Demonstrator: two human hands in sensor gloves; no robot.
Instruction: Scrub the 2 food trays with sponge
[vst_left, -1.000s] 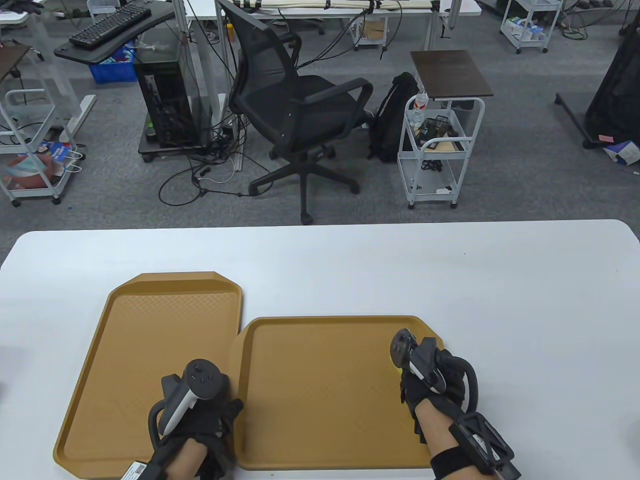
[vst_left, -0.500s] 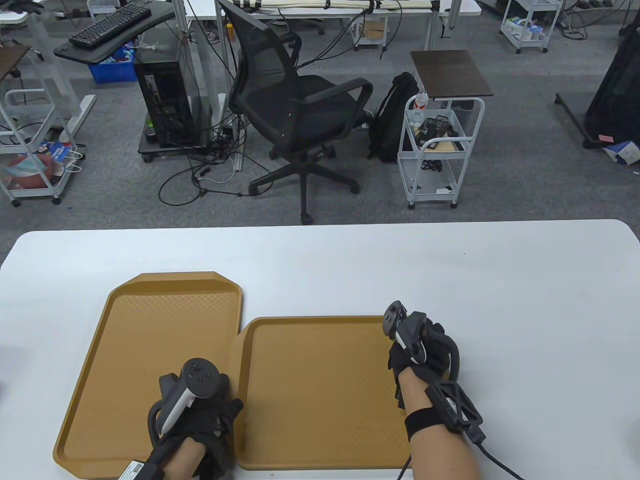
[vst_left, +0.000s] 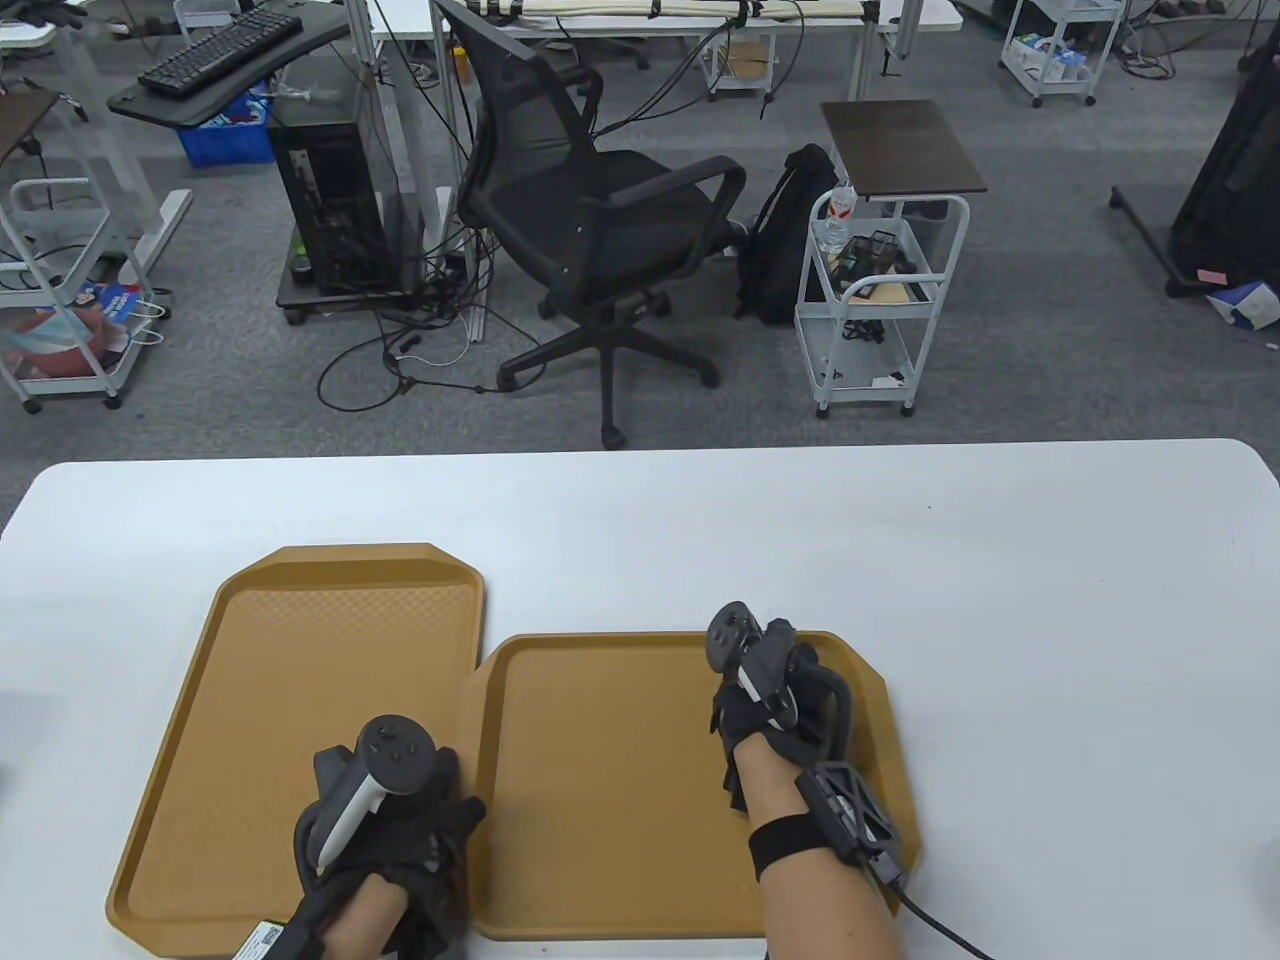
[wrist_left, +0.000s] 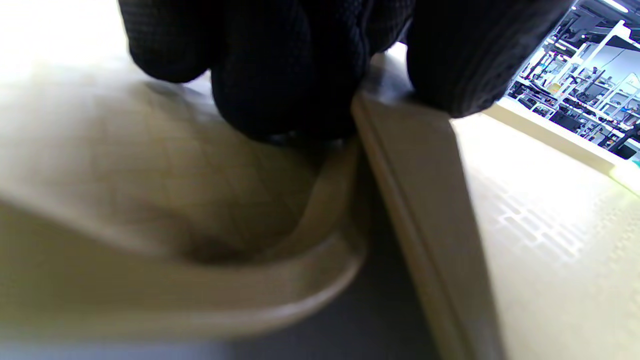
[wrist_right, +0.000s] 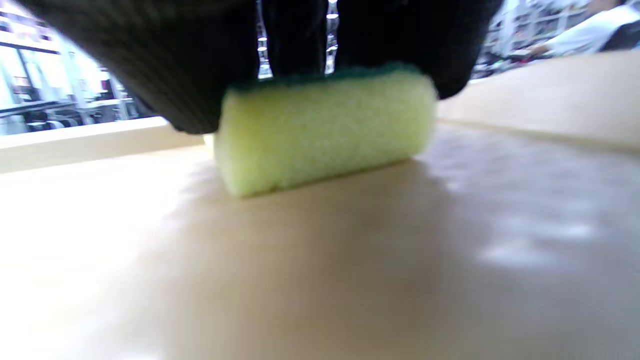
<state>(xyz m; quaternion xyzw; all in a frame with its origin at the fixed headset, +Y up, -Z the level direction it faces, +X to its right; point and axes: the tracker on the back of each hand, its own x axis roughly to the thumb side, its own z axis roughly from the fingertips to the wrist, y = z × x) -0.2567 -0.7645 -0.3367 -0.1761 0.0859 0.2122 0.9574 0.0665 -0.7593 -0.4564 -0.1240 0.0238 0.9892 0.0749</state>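
- Your right hand (vst_left: 765, 690) grips the yellow sponge (wrist_right: 320, 127) from above, pressing it flat on the right tray (vst_left: 600, 800) near its far edge; scrubbing looks underway
- Your left hand (vst_left: 385, 810) pins the trays' adjoining rims, fingers (wrist_left: 285, 75) curled; the left tray (vst_left: 260, 680) seemingly awaits its turn

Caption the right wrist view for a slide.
Gloved right hand presses a yellow-green sponge onto the tan tray.

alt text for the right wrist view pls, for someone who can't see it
A gloved right hand presses a yellow sponge with a green top against the tan floor of a food tray, seen from low and close. The tray's raised rim and a blurred room lie behind.
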